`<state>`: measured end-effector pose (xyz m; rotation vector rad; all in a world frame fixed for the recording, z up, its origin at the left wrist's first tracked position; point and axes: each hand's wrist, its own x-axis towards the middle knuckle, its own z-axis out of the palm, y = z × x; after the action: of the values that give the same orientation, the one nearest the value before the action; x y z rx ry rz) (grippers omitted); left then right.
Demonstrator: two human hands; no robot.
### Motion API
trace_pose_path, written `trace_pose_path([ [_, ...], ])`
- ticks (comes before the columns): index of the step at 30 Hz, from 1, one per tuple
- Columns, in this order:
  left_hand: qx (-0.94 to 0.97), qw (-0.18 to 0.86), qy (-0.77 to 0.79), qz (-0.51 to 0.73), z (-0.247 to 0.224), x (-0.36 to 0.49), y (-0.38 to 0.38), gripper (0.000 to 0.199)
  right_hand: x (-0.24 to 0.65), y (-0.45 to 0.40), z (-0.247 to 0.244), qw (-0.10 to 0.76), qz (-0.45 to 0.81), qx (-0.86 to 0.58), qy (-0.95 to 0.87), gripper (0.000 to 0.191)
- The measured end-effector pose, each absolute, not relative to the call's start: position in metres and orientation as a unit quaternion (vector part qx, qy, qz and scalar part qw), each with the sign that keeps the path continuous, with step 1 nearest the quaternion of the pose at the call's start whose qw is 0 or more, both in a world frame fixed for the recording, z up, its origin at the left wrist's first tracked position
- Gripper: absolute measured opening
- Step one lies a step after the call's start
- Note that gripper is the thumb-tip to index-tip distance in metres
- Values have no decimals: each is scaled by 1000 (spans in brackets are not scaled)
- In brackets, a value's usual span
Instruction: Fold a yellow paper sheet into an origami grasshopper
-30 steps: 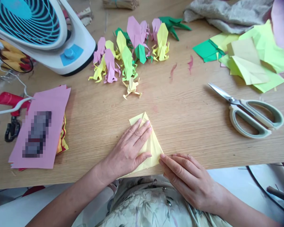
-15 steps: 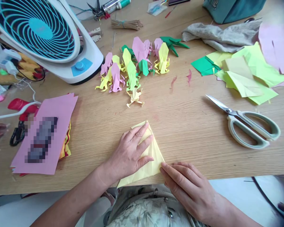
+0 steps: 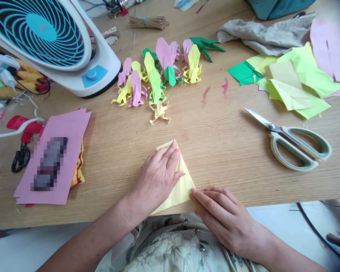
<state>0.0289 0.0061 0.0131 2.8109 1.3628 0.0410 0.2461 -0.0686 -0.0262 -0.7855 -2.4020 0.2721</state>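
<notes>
Pale leafy fabric right at the front, the person's garment [image 3: 170,249], and just above it, at the near edge of the counter [image 3: 221,155], the yellow paper [image 3: 183,189], creased and folded to a point at its far end! The left hand [image 3: 160,172] lies flat across it, fingers close together, thumb out to the side. And the right hand [image 3: 219,211], fingers bent, has its leading fingertips right at the paper's right corner; whether they pinch it, one cannot tell from here.

Out left, a pink paper stack [image 3: 70,126], patterned yellow and red peeking from beneath, and on top a dark object [image 3: 49,164], pixelated, any lettering on it unreadable. Over on the right, the scissors [image 3: 282,130], blades parted slightly, tips aimed away to the left.

Further up the middle, a little cream paper frog [image 3: 159,111] fronts a whole crowd of folded figures [image 3: 156,87] in pink, yellow and green! To their left leans the white-and-turquoise fan [image 3: 41,28], any mark on its hub too blurred to read. To their right, loose sheets [image 3: 289,85] overlap in green, yellow and beige, a grey cloth [image 3: 260,36] crumpled behind. Farther back, a tied bundle of sticks [image 3: 149,22], and at the top edge, a teal bag [image 3: 280,7], cut off by the view.
</notes>
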Motion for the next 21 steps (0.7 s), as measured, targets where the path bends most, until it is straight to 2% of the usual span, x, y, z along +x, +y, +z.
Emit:
trace_pose_path([
  [12,841,25,540,4,11,61,-11,48,247,-71,-24,288,65,-303,-906,23],
  [21,831,77,542,103,-3,67,-21,54,252,-75,-29,276,53,-308,-909,23],
])
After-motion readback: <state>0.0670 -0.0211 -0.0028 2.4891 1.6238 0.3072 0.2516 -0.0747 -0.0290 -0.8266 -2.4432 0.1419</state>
